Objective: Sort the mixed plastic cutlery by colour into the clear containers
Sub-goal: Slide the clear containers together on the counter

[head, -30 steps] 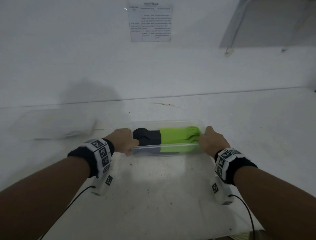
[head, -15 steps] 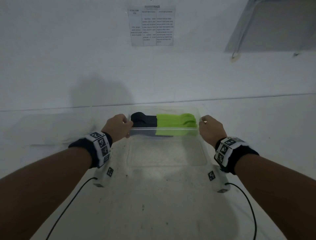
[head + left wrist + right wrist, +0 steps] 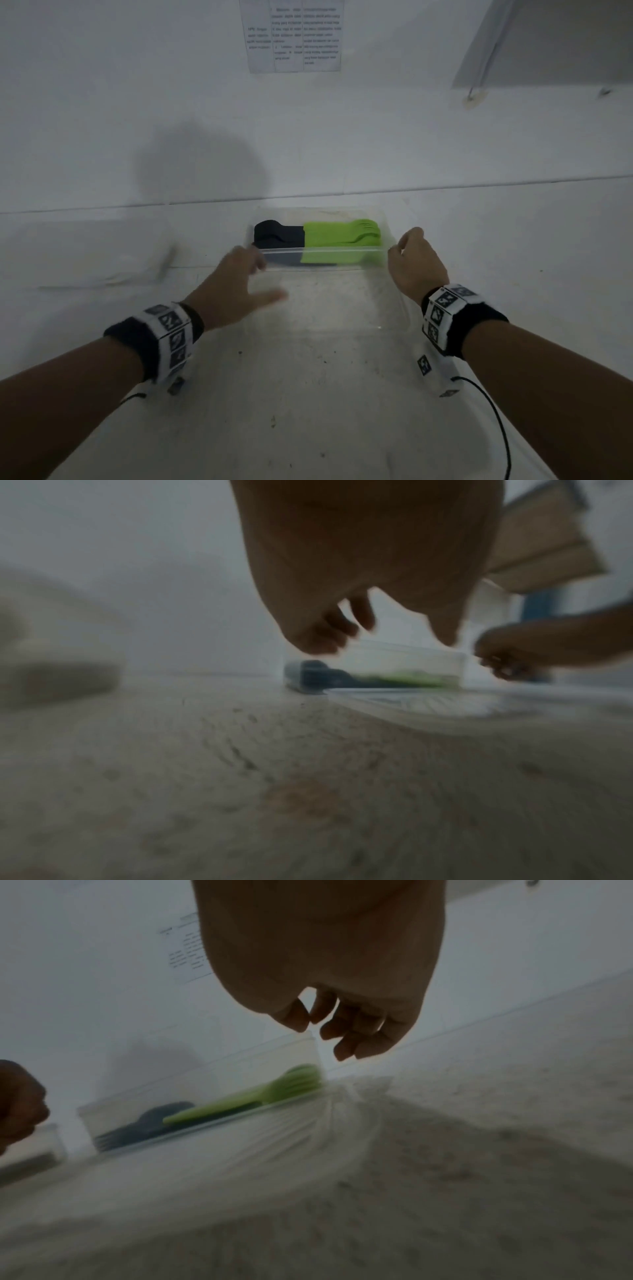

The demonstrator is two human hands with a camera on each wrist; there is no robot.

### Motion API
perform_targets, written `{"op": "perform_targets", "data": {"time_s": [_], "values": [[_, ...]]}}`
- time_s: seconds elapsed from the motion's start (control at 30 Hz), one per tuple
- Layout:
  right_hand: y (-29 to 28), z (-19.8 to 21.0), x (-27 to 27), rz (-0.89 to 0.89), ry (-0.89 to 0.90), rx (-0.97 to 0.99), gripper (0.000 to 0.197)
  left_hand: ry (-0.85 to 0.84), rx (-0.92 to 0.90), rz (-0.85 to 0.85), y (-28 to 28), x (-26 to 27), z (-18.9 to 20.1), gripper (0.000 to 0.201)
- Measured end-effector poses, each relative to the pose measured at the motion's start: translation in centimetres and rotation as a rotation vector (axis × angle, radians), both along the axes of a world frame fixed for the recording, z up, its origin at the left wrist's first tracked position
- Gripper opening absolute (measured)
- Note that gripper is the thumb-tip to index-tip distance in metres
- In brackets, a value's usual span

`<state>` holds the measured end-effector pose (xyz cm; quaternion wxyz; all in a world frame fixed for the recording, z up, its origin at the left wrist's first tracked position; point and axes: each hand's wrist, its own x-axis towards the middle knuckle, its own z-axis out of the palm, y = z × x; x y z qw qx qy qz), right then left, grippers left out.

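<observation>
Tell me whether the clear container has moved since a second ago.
Yes. The clear container has moved away from the person, closer to the wall seam.

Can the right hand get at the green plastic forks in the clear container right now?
Probably yes. The right hand hovers at the right end of the clear plastic container, which has no lid on, and the green plastic forks lie uncovered just inside that end.

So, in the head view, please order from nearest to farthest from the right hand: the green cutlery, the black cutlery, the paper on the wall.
From the right hand:
1. Green cutlery, right part of the clear container.
2. Black cutlery, left part of the container.
3. Paper, up on the wall.
</observation>
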<state>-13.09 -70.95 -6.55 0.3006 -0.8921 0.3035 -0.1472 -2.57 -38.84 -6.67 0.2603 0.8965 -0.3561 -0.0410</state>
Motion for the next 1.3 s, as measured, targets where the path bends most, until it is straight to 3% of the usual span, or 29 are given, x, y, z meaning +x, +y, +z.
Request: {"op": "perform_targets", "data": {"time_s": [0.07, 0.13, 0.23, 0.33, 0.43, 0.53, 0.6, 0.77, 0.83, 0.9, 0.93, 1.07, 1.13, 1.2, 1.3], "values": [[0.1, -0.3, -0.9, 0.116, 0.132, -0.093, 0.010, 0.081, 0.299, -0.245, 0.7, -1.7, 0.2, 0.059], [0.6, -0.5, -1.8, 0.201, 0.214, -0.166, 0.013, 0.059, 0.429, -0.320, 0.9, -2.6, -0.1, 0.048], [1.2, -0.5, -2.9, 0.244, 0.240, -0.203, 0.023, -0.004, 0.364, -0.376, 1.2, -3.3, -0.3, 0.024], [1.5, 0.4, -3.8, 0.239, 0.213, -0.209, 0.035, -0.008, 0.236, -0.394, 1.3, -3.9, 0.4, 0.017], [1.4, 1.7, -4.2, 0.232, 0.047, -0.113, 0.047, -0.035, 0.001, -0.276, 1.0, -4.3, 2.8, 0.018], [1.3, 2.6, -4.0, 0.136, -0.307, 0.216, 0.052, 0.007, -0.223, -0.111, 0.2, -3.4, 5.4, 0.015], [1.5, 2.6, -3.8, 0.125, -0.433, 0.348, 0.050, 0.108, -0.365, 0.029, -0.4, -1.7, 6.3, 0.015], [2.3, 2.1, -2.9, 0.245, -0.329, 0.305, 0.059, 0.405, -0.639, 0.237, -1.9, 1.7, 6.7, 0.016], [2.2, 1.7, -1.8, 0.158, -0.382, 0.357, 0.061, 0.482, -0.696, 0.284, -2.1, 2.2, 6.5, 0.038], [1.6, 1.4, -0.4, 0.068, -0.412, 0.412, 0.059, 0.518, -0.652, 0.309, -2.2, 2.5, 5.8, 0.060], [1.2, 1.3, 0.3, 0.048, -0.394, 0.413, 0.059, 0.513, -0.610, 0.322, -2.1, 2.7, 5.2, 0.061], [0.5, 2.3, 2.7, 0.063, -0.276, 0.305, 0.066, 0.382, -0.522, 0.382, -2.9, 3.9, 3.5, 0.045], [0.3, 2.8, 4.2, 0.016, -0.213, 0.203, 0.068, 0.346, -0.492, 0.409, -3.9, 5.2, 3.4, 0.046], [0.1, 3.0, 5.7, -0.050, -0.042, 0.082, 0.068, 0.316, -0.437, 0.446, -4.8, 6.5, 3.2, 0.048], [-0.5, 2.6, 7.1, -0.061, 0.135, 0.032, 0.067, 0.215, -0.206, 0.526, -5.8, 8.0, 2.5, 0.054]]}}
